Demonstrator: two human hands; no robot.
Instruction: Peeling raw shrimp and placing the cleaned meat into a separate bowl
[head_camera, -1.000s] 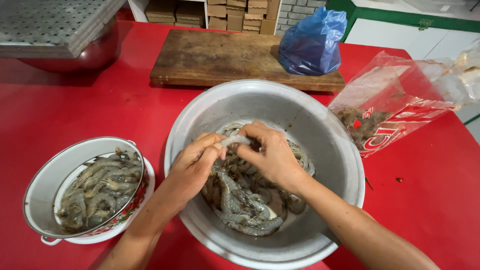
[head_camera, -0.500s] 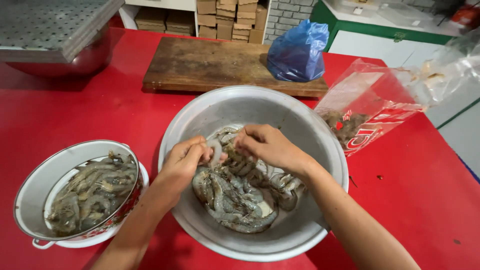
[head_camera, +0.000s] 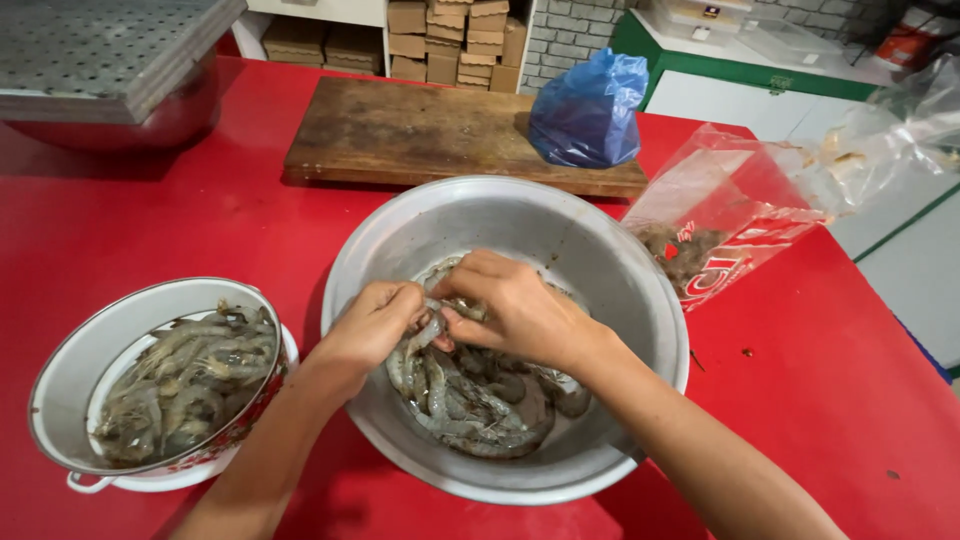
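Observation:
A large metal bowl (head_camera: 600, 250) on the red table holds a heap of raw grey shrimp (head_camera: 470, 405). Both my hands are inside it, above the heap. My left hand (head_camera: 372, 322) and my right hand (head_camera: 515, 310) meet at one shrimp (head_camera: 430, 328), pinching it between their fingertips. Left of the big bowl stands a white enamel bowl (head_camera: 70, 365) with a red-patterned rim, filled with more grey shrimp (head_camera: 185, 385).
A wooden cutting board (head_camera: 420, 130) lies behind the bowl with a blue plastic bag (head_camera: 590, 110) on its right end. A clear and red plastic bag (head_camera: 720, 230) with scraps sits at the right. A metal pot with perforated lid (head_camera: 110, 70) is far left.
My hands have stayed together over the heap, working one shrimp; the view has shifted slightly, and the fingers have closed tighter on the shrimp.

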